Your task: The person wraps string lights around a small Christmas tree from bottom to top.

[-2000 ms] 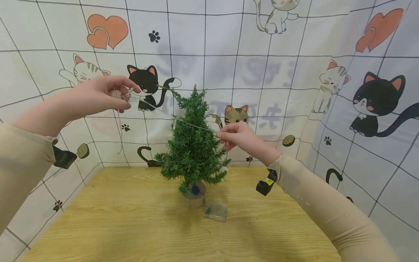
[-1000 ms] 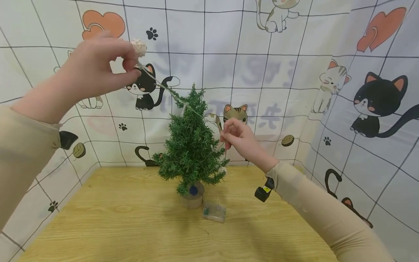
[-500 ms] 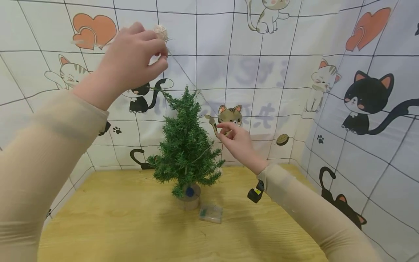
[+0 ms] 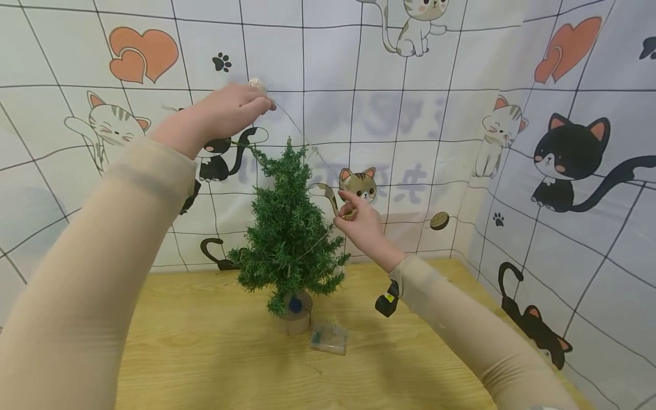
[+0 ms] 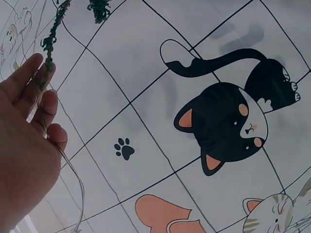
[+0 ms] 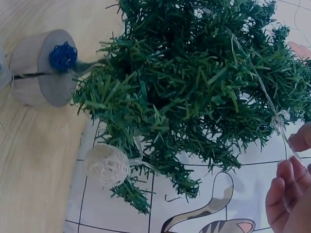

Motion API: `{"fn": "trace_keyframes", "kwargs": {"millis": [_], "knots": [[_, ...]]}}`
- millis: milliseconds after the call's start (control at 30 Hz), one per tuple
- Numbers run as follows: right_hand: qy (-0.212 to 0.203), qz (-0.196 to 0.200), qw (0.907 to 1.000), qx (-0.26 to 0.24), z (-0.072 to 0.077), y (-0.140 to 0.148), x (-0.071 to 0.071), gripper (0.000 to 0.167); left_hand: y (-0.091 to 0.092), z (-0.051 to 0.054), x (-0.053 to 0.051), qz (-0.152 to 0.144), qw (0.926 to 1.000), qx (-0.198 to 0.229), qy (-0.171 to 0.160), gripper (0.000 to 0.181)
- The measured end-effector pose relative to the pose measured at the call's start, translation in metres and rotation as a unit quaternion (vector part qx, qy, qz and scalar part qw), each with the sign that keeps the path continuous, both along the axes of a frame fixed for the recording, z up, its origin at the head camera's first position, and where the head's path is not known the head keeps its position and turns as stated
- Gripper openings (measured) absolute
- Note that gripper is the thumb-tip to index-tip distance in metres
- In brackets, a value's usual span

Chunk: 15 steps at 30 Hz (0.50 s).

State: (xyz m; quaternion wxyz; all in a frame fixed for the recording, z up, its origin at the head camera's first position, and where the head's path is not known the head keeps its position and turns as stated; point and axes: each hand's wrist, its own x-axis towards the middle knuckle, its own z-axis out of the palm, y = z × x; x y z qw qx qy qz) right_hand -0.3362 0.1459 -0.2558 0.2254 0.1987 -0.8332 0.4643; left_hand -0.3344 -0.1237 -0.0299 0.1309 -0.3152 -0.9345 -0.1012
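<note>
A small artificial Christmas tree [image 4: 287, 228] stands upright on a round wooden base [image 4: 294, 322]. My left hand [image 4: 220, 117], raised above and left of its top, holds thin clear wire of a light string [image 5: 81, 189]; in the left wrist view the wire runs across the fingers, beside a green branch tip [image 5: 47, 53]. A pale woven ball [image 4: 256, 84] shows just beyond that hand. To the right of the tree, my right hand [image 4: 364, 225] pinches another stretch of the wire [image 6: 265, 94]. One white woven ball [image 6: 107, 165] hangs at a lower branch.
A small clear plastic box [image 4: 329, 340] lies on the wooden table [image 4: 220, 353], right of the base. A blue woven ball [image 6: 63, 57] sits against the top of the base. Behind stands a white gridded curtain [image 4: 328, 45] printed with cats and hearts.
My left hand rose from left of the tree, then moved right and dipped slightly. The wire between the hands went from crossing the tree's front to passing beside its top. My right hand stays nearly in place.
</note>
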Motion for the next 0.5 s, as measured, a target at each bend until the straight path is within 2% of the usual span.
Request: {"fn": "trace_keyframes", "kwargs": {"millis": [100, 200, 367, 500], "knots": [[-0.020, 0.001, 0.9998, -0.007, -0.002, -0.002, -0.001, 0.064, 0.000, -0.004, -0.005, 0.005, 0.9968, 0.051, -0.061, 0.063], [-0.030, 0.004, 0.9995, -0.005, -0.004, -0.004, -0.002, 0.068, 0.002, -0.007, -0.009, 0.014, 0.9925, 0.082, -0.089, 0.068], [-0.047, 0.015, 0.9988, -0.008, -0.007, -0.006, -0.005, 0.070, 0.009, -0.012, -0.015, 0.031, 0.9893, 0.082, -0.116, 0.082], [-0.062, 0.014, 0.9979, -0.016, -0.008, -0.006, -0.006, 0.070, 0.012, -0.015, -0.020, 0.036, 0.9863, 0.082, -0.138, 0.082]]}}
